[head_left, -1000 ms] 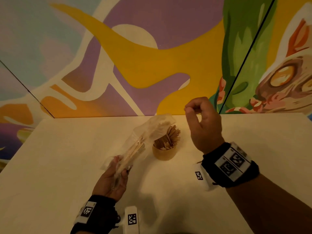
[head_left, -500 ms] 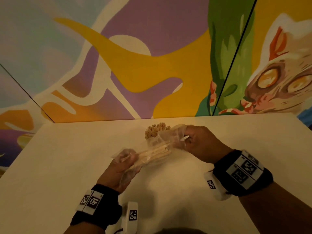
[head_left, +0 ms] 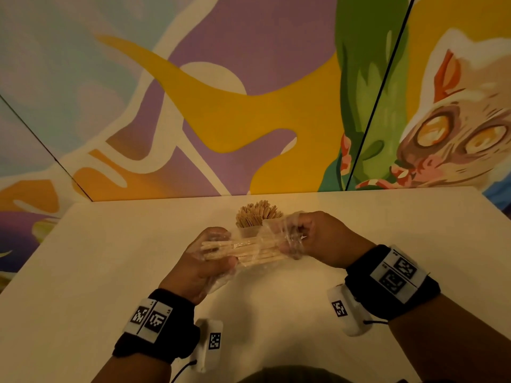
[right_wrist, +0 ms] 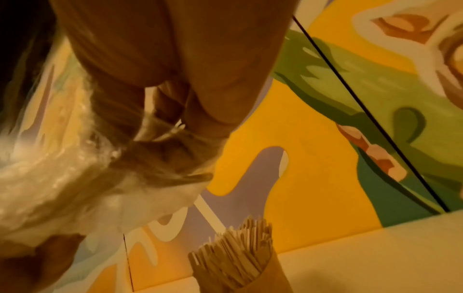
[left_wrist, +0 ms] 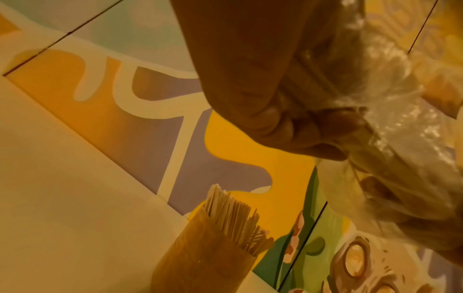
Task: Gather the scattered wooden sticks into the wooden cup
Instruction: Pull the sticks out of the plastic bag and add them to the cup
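A clear plastic bag (head_left: 257,251) with several wooden sticks (head_left: 243,248) inside lies level between my hands, just above the table. My left hand (head_left: 213,252) grips the bag's left end round the sticks. My right hand (head_left: 298,239) pinches the crumpled right end of the bag (right_wrist: 155,158). Behind the bag stands the wooden cup (left_wrist: 205,261), upright and packed with sticks (head_left: 258,214) that splay out of its top. The head view hides most of the cup behind the bag. In the right wrist view the cup (right_wrist: 263,277) sits below my fingers.
The white table (head_left: 110,272) meets a painted mural wall (head_left: 221,106) at its far edge, close behind the cup. Black wristbands with white marker tags sit on both my wrists. No loose sticks show on the table surface.
My right hand came down from above the cup and took hold of the bag's right end. The bag swung from slanted to level, in front of the cup.
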Demonstrator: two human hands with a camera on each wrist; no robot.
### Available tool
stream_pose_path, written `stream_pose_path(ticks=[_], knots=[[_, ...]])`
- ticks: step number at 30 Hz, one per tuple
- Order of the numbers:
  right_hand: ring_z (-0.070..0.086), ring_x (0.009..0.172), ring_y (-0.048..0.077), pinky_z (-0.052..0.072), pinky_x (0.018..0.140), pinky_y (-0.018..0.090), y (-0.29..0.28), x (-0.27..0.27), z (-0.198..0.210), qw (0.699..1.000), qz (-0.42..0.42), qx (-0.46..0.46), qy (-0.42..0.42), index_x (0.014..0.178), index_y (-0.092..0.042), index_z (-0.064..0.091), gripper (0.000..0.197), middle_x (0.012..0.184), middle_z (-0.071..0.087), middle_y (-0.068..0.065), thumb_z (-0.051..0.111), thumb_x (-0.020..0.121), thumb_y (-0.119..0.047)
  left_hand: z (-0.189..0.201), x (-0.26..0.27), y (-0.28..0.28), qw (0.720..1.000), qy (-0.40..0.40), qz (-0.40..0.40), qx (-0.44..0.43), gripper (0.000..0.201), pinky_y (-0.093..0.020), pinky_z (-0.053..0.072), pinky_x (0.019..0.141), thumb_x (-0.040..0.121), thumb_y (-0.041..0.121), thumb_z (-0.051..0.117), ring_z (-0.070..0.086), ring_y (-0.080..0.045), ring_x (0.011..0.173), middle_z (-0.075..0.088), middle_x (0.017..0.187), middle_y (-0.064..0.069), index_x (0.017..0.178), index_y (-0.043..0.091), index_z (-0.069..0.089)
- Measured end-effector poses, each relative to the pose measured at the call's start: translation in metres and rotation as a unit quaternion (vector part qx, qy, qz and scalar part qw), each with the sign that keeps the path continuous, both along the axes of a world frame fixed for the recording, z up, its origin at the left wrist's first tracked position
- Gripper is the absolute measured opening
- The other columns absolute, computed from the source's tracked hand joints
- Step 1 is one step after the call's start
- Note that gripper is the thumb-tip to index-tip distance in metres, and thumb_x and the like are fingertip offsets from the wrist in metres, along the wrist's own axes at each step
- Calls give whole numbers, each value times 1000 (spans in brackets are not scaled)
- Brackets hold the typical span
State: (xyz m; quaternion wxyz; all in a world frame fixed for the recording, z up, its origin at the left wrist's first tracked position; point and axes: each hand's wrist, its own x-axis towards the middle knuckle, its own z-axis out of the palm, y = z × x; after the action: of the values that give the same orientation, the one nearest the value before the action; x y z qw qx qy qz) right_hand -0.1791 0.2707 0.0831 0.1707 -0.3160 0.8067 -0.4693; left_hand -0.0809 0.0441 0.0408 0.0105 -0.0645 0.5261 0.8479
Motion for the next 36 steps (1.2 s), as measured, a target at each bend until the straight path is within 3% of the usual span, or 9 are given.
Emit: stream_pose_path(ticks=[3, 9, 14, 18, 21, 24, 27, 32, 36], knots=[[63, 88, -2, 47, 78, 9, 4, -2, 0, 1000, 10, 1, -6, 103, -14, 72, 27, 99, 69, -9, 74, 77, -5, 4, 0, -1, 1000, 2, -20, -23, 48, -24, 54, 55, 65, -27, 61, 67, -18, 72, 67, 82, -5, 99, 6, 51], [66, 86, -7, 48, 75, 9, 3, 4, 1, 997, 30, -16, -75, 85, -37, 68, 35, 85, 71, -21, 77, 75, -5, 5, -1, -1, 999, -6, -35, -19, 65, -31, 58, 70, 61, -27, 62, 66, -29, 90, 63, 93, -13, 112, 10, 47], [70, 89, 18, 54, 85, 41, 1, 3, -4, 999, -23, 6, -23, 76, -39, 71, 20, 91, 75, -3, 82, 71, -24, 8, -1, 5, 999, -6, -18, -37, 80, -27, 57, 66, 48, -10, 83, 67, -24, 84, 67, 89, -8, 117, 0, 42], [69, 89, 15, 54, 85, 38, 3, 5, -1, 999, -13, -15, -44, 70, -48, 68, 32, 88, 74, -7, 80, 73, -18, 13, 1, 7, 996, 1, -24, -88, 62, -22, 56, 64, 67, -30, 58, 69, -15, 77, 70, 77, 6, 122, -15, 34], [66, 75, -1, 52, 69, 23, 4, 5, -2, 996, -16, -50, -78, 78, -37, 68, 34, 82, 70, -13, 73, 80, -3, 18, 2, 3, 997, -10, -46, -55, 61, -25, 57, 65, 67, -32, 54, 68, -19, 78, 67, 82, -4, 118, 0, 39], [65, 60, 11, 54, 56, 26, 3, 7, -4, 982, -10, -71, -173, 90, -24, 69, 32, 80, 72, -6, 64, 83, 7, 19, 0, 0, 998, -13, -38, -49, 60, -25, 57, 62, 68, -35, 47, 67, -19, 74, 62, 83, -9, 110, 7, 40], [67, 68, 13, 54, 57, 25, 1, 7, -5, 973, -3, -100, -207, 92, -17, 71, 33, 87, 74, 0, 66, 78, 12, 18, 0, 3, 996, -5, -46, -72, 63, -23, 56, 59, 69, -36, 47, 67, -14, 71, 66, 76, 5, 117, 4, 39], [68, 77, 22, 56, 59, 24, -1, 3, -10, 942, -62, -198, -262, 82, -12, 68, 33, 84, 74, 3, 62, 76, 20, 18, 2, 3, 996, -22, -44, -69, 61, -23, 55, 56, 69, -34, 49, 68, -18, 76, 59, 91, -9, 112, 8, 41], [70, 88, 18, 57, 72, 29, -1, 7, -11, 957, -11, -159, -244, 86, -18, 73, 33, 97, 74, 3, 70, 74, 12, 15, 1, 1, 997, -4, -40, -63, 61, -24, 56, 58, 69, -35, 47, 68, -14, 71, 67, 74, 4, 113, 6, 39]])
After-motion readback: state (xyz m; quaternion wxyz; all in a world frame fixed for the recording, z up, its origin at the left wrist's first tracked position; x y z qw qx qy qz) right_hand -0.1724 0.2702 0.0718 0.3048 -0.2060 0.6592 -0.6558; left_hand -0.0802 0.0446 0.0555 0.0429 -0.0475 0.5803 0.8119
